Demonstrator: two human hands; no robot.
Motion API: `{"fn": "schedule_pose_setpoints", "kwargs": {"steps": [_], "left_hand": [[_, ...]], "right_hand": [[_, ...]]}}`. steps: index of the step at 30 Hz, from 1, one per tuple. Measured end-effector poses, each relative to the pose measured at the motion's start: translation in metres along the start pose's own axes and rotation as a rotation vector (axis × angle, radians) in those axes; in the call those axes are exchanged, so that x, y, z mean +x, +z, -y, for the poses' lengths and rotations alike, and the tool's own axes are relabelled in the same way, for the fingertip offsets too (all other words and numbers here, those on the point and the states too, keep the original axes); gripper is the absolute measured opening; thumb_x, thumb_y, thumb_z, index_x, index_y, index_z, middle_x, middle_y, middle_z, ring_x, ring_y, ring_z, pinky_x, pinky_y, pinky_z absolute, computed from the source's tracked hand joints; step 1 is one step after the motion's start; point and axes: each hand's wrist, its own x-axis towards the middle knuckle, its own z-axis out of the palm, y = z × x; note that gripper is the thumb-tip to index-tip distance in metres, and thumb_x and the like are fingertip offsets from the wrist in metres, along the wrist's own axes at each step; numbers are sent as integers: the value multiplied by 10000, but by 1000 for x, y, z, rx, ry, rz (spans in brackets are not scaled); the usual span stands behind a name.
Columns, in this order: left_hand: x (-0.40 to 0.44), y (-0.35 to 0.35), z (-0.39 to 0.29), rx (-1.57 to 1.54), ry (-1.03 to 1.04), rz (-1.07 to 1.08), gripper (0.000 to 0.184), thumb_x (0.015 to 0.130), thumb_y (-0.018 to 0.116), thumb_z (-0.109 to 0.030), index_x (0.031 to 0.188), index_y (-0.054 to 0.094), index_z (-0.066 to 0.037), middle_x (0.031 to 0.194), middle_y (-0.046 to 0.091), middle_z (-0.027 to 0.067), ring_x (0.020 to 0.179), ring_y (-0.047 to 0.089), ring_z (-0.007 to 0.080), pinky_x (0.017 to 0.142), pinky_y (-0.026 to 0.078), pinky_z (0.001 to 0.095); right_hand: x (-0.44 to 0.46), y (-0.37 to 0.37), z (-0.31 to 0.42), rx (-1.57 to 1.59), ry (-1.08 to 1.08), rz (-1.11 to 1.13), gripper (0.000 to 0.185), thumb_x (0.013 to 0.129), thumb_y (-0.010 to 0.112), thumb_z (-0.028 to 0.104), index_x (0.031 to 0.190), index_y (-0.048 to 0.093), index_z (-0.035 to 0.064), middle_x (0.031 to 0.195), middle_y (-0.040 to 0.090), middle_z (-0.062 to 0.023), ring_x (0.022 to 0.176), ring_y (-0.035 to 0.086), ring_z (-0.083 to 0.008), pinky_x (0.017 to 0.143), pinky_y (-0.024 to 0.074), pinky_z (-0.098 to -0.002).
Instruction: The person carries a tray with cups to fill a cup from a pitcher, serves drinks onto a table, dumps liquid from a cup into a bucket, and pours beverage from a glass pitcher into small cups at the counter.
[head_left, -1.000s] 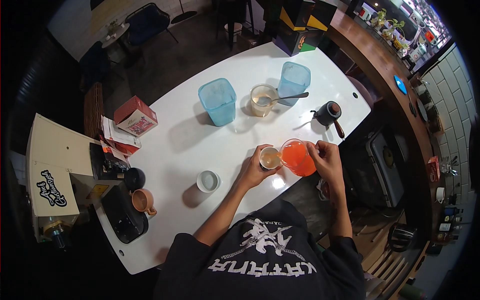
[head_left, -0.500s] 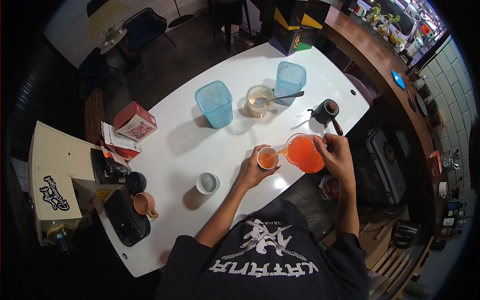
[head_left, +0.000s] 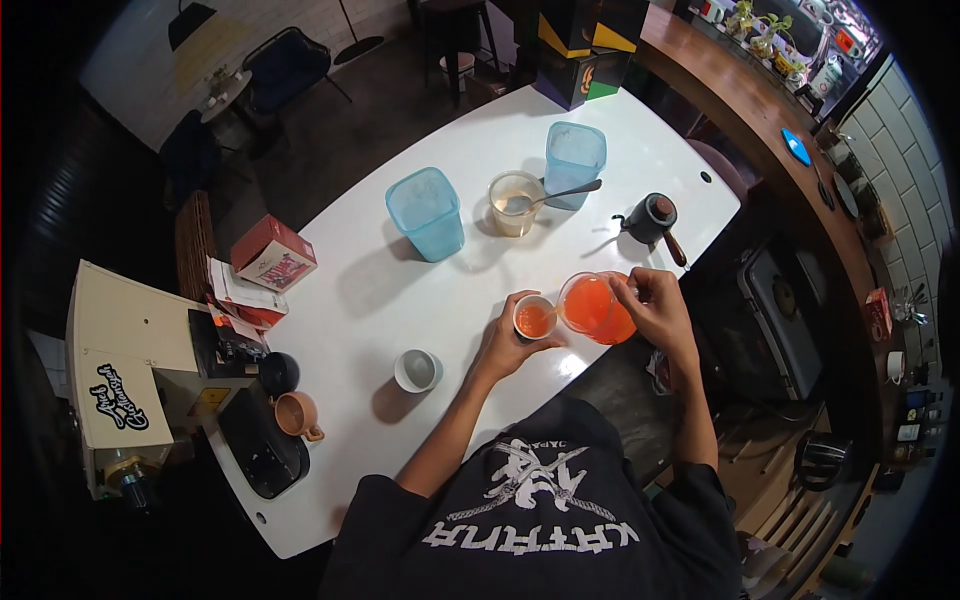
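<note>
My left hand [head_left: 508, 345] is wrapped round a small cup [head_left: 534, 317] with orange liquid in it. Right beside it, my right hand [head_left: 655, 312] grips the handle of a clear glass jug [head_left: 596, 308] of orange-red liquid, its spout at the cup's rim. A second white cup [head_left: 418, 371] stands on the white table [head_left: 480, 400], left of my left hand. Beyond the hands is a clear container [head_left: 514, 210] with a spoon [head_left: 570, 191] resting in it, between two light blue containers [head_left: 427, 215] [head_left: 575, 160].
A black kettle [head_left: 652, 219] with a wooden handle stands at the right. At the left are a red and white box [head_left: 275, 254], an orange-brown cup [head_left: 296, 414] and a cream machine [head_left: 120, 350]. Dark boxes [head_left: 580, 60] stand at the far edge.
The orange liquid in the small cup has risen and turned redder. The jug tipped toward the cup in a stream, and now sits closer to its rim. The view has shifted slightly.
</note>
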Motion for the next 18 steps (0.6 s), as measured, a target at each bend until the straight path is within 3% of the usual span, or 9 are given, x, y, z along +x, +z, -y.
{"fn": "schedule_pose_setpoints", "kwargs": {"steps": [1,3,5,10,12,18], "left_hand": [[0,2,7,-107,-9,20,698,666,835,-127,1220,414,-55,1135,544,93,1005,578,198,766,537,325],[0,3,12,-210,-17,43,708,663,831,-99,1226,405,-52,1137,533,87,995,576,182,718,562,305],[0,3,11,-187,14,43,714,666,813,-43,1239,387,-52,1129,518,85,978,574,166,646,579,266],[0,3,10,-224,-37,60,694,681,790,-11,1243,386,-59,1123,522,87,941,587,163,624,574,268],[0,4,14,-237,-42,62,690,684,784,0,1244,386,-60,1123,523,86,933,589,160,611,573,268],[-1,5,15,-214,-58,42,687,672,798,-11,1232,402,-57,1120,532,81,946,588,161,620,565,268]], "right_hand": [[0,2,-5,3,2,-3,357,868,646,230,637,572,-33,534,440,32,523,362,-20,449,265,-231],[1,4,-15,-70,25,50,368,857,635,230,649,572,-68,528,516,-99,494,438,-101,464,380,-297],[0,9,-20,-80,29,48,371,855,636,228,640,561,-65,527,517,-102,494,439,-104,465,383,-298],[-5,17,-30,-36,53,37,386,847,641,231,615,534,-58,521,515,-106,489,441,-114,462,381,-304],[-7,21,-37,7,11,5,392,873,638,229,588,502,-2,509,396,41,501,325,-27,436,241,-243],[-13,25,-47,81,78,-39,405,878,641,242,588,507,-5,519,393,58,506,318,-19,439,228,-239]]}}
